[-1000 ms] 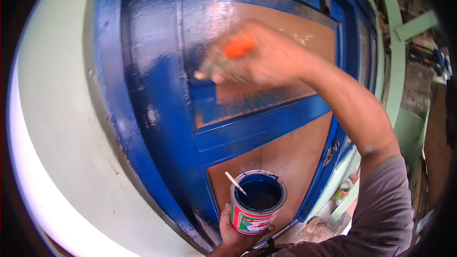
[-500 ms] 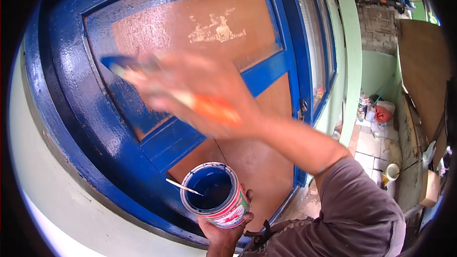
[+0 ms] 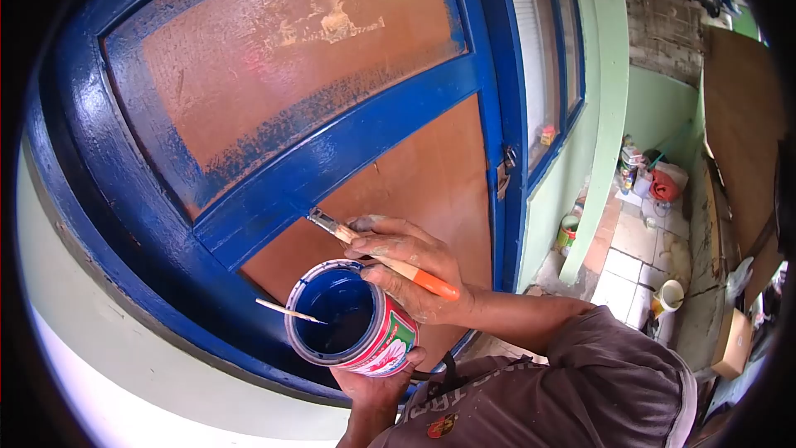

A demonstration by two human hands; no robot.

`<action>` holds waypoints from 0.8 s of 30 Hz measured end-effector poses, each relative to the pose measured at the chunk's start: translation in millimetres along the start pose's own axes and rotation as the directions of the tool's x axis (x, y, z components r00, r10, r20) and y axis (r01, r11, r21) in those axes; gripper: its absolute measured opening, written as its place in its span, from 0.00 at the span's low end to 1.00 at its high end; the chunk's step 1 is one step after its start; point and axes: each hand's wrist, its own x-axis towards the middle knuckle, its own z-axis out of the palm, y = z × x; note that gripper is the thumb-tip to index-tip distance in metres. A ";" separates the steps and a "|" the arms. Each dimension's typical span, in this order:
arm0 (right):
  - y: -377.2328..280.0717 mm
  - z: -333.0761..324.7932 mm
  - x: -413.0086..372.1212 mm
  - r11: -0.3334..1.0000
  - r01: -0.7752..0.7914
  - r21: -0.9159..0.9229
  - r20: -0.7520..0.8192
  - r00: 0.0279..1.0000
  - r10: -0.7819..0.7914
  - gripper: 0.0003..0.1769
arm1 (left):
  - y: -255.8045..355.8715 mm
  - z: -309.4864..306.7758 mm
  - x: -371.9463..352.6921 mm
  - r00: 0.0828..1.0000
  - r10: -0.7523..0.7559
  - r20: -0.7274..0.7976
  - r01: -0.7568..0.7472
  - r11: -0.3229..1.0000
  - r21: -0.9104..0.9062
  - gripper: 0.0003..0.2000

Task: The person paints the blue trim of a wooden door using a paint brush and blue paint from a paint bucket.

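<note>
My right hand point(image 3: 410, 270) is closed around a paintbrush point(image 3: 406, 272) with a wooden and orange handle. The brush's metal band and blue bristles reach the lower edge of the blue crossbar point(image 3: 348, 137) on the door. Below it, my left hand point(image 3: 377, 386) holds a paint can point(image 3: 390, 344) from underneath, its fingers curled at the can's side. Dark blue paint point(image 3: 340, 303) is inside the can, and a thin stick point(image 3: 282, 310) lies across its rim. The door's upper panel point(image 3: 249, 58) is brown in the middle with patchy blue edges; the lower panel point(image 3: 414, 182) is brown.
A blue-framed window point(image 3: 543, 41) and door latch point(image 3: 504, 170) are to the right. Farther right, a green post point(image 3: 609, 108) rises beside a tiled floor point(image 3: 622, 265) with a green can point(image 3: 567, 232), a pale container point(image 3: 667, 297) and a cardboard box point(image 3: 733, 343).
My right hand has moved down and right with the brush, from the upper panel to just above the can. The can sits slightly farther left and higher in view, and the view has shifted.
</note>
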 end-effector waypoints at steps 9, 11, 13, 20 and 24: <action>3.8 -70.9 -20.1 0.998 -0.064 0.029 0.008 0.998 0.064 0.22 | -80.5 13.4 22.9 0.978 0.059 -0.202 -0.058 0.998 0.011 0.39; 8.9 -85.9 -25.0 0.996 -0.080 0.028 0.017 0.997 0.080 0.22 | -94.5 14.5 28.0 0.970 0.063 -0.234 -0.065 0.998 0.000 0.39; 11.6 -98.3 -27.6 0.996 -0.085 0.035 0.018 0.996 0.085 0.22 | -107.2 18.6 33.3 0.960 0.079 -0.270 -0.082 0.997 0.001 0.39; 16.7 -118.6 -27.9 0.994 -0.088 0.065 0.007 0.996 0.088 0.22 | -122.2 11.1 49.0 0.980 0.057 -0.188 -0.060 0.998 -0.007 0.39; 17.2 -132.3 -5.6 0.996 0.044 -0.071 0.009 0.999 -0.044 0.21 | -117.4 20.8 58.2 0.998 -0.013 -0.065 0.011 1.000 -0.028 0.40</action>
